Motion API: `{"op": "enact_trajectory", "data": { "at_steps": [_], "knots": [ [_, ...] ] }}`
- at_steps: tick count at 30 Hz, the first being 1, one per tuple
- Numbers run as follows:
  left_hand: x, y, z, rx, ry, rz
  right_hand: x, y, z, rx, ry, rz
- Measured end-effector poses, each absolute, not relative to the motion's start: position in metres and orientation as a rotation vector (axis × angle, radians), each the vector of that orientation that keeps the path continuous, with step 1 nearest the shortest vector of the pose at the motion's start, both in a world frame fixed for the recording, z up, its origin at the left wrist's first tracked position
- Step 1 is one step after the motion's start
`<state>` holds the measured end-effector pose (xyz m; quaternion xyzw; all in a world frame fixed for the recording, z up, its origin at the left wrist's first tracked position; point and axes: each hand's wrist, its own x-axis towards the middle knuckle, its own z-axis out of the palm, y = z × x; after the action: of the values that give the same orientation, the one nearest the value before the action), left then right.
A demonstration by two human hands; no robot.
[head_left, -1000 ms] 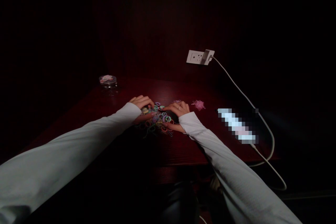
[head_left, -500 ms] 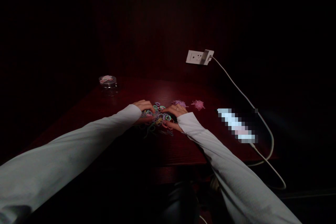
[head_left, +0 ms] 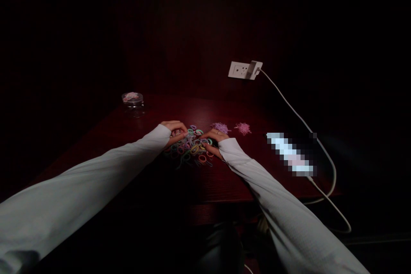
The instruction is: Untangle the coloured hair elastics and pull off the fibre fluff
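Observation:
A loose pile of colourful hair ties [head_left: 195,150] lies on the dark red table, with some pale, clear-looking small bands [head_left: 190,140] in its middle. My left hand [head_left: 175,130] is at the pile's left side, its fingers bent and the thumb tip close against the forefinger; whatever is between them is too small to make out. On the right side of the pile, my right hand [head_left: 216,138] has its thumb and fingers apart, touching the hair ties. Just beyond the right hand sits a small heap of purple bands [head_left: 220,127], and beside it a heap of pink bands [head_left: 243,128].
A clear round container [head_left: 132,99] with a pink-patterned top stands at the back left of the table [head_left: 224,184]. To the right lies a blurred-out, bright device [head_left: 290,154] on a white cable [head_left: 297,113], which runs to a wall socket [head_left: 240,70].
The left thumb has risen out of the pile towards the forefinger, uncovering hair ties below. My right thumb has moved up and closer to its fingers, and an orange hair tie now shows beneath it.

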<state>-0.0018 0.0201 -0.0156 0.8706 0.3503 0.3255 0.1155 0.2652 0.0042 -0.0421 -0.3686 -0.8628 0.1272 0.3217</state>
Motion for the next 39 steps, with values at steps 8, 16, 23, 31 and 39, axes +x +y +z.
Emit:
{"op": "enact_trajectory", "data": {
  "at_steps": [8, 16, 23, 31, 39],
  "knots": [
    [0.001, 0.016, -0.013, 2.502, 1.035, 1.004, 0.257, -0.007, -0.031, -1.057, -2.329, 0.169],
    [0.004, 0.012, -0.009, 2.439, 1.08, 1.045, 0.251, -0.01, -0.027, -1.155, -2.21, 0.108],
    [0.009, 0.005, -0.003, 2.368, 1.089, 1.07, 0.238, -0.005, -0.027, -1.24, -2.001, 0.192],
    [0.009, 0.004, -0.002, 2.374, 1.062, 1.054, 0.24, -0.015, -0.019, -1.122, -2.086, 0.267],
    [0.011, 0.005, -0.004, 2.387, 1.033, 1.018, 0.237, -0.014, -0.018, -1.068, -2.112, 0.28]
  ]
}}
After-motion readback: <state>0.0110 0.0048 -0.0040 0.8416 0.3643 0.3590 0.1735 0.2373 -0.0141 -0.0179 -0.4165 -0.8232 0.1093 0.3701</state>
